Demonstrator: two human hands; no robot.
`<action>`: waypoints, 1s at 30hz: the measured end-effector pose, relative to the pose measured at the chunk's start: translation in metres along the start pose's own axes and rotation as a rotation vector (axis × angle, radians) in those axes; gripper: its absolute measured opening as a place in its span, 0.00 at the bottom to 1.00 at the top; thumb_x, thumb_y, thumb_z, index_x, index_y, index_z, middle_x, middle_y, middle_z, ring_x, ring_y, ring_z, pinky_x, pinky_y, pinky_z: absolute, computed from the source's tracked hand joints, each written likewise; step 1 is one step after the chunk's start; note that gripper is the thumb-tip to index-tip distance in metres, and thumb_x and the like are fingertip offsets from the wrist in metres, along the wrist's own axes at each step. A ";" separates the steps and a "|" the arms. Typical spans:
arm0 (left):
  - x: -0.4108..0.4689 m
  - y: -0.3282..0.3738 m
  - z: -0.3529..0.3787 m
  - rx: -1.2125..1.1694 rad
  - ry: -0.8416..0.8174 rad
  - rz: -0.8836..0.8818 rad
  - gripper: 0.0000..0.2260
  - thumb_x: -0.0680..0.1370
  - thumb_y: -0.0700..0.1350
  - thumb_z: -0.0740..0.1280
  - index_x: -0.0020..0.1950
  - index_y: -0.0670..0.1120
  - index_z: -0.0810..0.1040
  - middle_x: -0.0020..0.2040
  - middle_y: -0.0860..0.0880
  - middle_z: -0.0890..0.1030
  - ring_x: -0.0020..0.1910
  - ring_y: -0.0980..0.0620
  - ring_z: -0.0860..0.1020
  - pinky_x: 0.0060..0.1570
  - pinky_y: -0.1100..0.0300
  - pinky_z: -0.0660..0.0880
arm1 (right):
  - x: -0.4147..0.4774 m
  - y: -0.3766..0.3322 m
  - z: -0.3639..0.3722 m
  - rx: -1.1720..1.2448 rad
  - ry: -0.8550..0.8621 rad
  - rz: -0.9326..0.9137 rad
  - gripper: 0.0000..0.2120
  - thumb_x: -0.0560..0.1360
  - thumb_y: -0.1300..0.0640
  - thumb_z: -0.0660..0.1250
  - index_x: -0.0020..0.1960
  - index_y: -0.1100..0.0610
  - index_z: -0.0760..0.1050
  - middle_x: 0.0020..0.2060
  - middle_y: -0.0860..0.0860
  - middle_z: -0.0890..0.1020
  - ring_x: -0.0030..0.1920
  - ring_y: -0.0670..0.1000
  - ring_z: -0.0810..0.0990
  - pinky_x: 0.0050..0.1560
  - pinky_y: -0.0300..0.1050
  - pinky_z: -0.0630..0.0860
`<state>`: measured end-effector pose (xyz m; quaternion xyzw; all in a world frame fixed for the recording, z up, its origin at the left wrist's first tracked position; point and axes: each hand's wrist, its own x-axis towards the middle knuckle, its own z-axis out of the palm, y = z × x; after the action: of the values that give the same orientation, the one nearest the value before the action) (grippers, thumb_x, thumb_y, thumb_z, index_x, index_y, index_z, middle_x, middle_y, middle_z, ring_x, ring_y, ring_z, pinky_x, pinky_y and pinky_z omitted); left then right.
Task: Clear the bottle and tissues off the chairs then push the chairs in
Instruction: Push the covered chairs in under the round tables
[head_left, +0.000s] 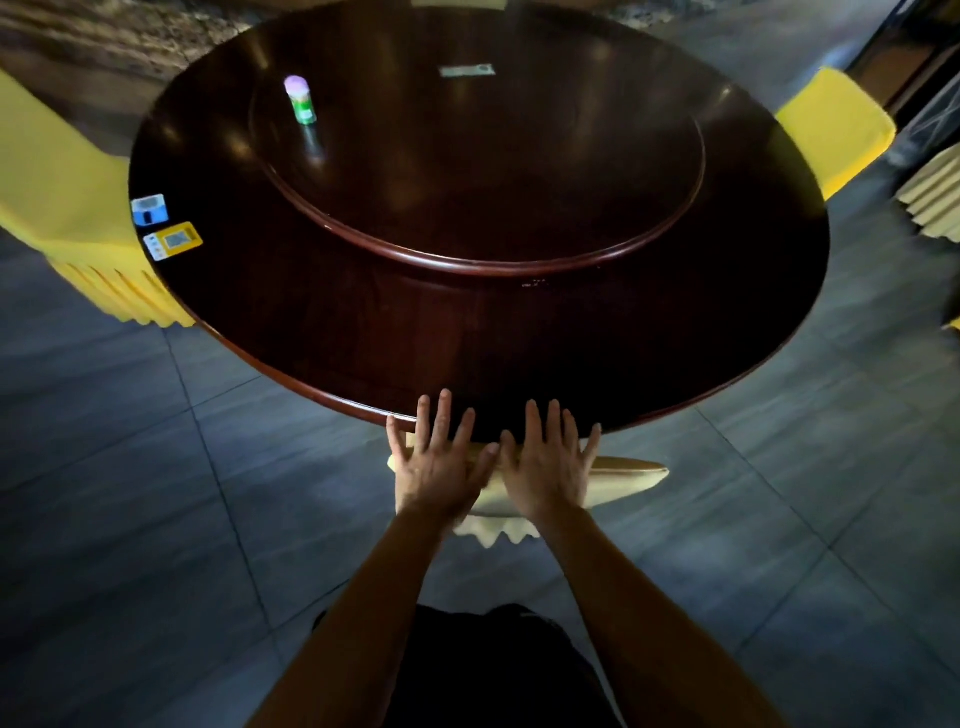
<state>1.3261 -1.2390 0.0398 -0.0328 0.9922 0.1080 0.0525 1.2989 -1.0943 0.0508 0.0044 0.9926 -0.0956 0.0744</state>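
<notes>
A cream-covered chair (626, 477) stands right in front of me, its top edge tucked against the near rim of the round dark wooden table (311, 322). My left hand (439, 465) and my right hand (548, 465) rest flat on the chair's top, side by side, fingers spread and pointing at the table. Neither hand holds anything. A small bottle (300, 100) with a green label and a pale purple cap stands upright on the turntable (493, 208) at the far left. No tissues show on this chair.
Yellow-covered chairs stand at the left (67, 208) and at the far right (836, 130) of the table. Two small cards, a blue one (149, 209) and a yellow one (174, 240), lie at the table's left rim. A label (466, 70) lies far across. Grey tiled floor surrounds everything.
</notes>
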 end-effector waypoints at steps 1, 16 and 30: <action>-0.001 -0.011 -0.002 -0.024 -0.004 -0.038 0.39 0.77 0.71 0.32 0.81 0.55 0.58 0.84 0.47 0.48 0.82 0.44 0.42 0.74 0.32 0.34 | 0.002 -0.014 0.002 0.013 -0.008 -0.023 0.32 0.83 0.37 0.49 0.83 0.51 0.56 0.82 0.58 0.59 0.82 0.59 0.55 0.78 0.69 0.37; -0.044 -0.337 -0.076 -0.041 -0.020 -0.456 0.40 0.73 0.73 0.31 0.82 0.58 0.47 0.83 0.49 0.38 0.81 0.43 0.34 0.73 0.31 0.34 | 0.000 -0.316 0.054 -0.008 -0.115 -0.255 0.36 0.82 0.33 0.45 0.84 0.51 0.49 0.83 0.61 0.54 0.83 0.61 0.52 0.77 0.69 0.35; -0.057 -0.586 -0.150 -0.034 0.043 -0.631 0.35 0.75 0.72 0.31 0.81 0.60 0.38 0.82 0.49 0.33 0.80 0.43 0.32 0.73 0.30 0.33 | 0.008 -0.573 0.088 -0.050 -0.099 -0.498 0.37 0.82 0.32 0.48 0.84 0.48 0.44 0.83 0.63 0.47 0.83 0.61 0.47 0.77 0.69 0.37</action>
<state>1.4131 -1.8398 0.0685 -0.3422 0.9320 0.1023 0.0617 1.2912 -1.6739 0.0725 -0.2468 0.9603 -0.0865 0.0973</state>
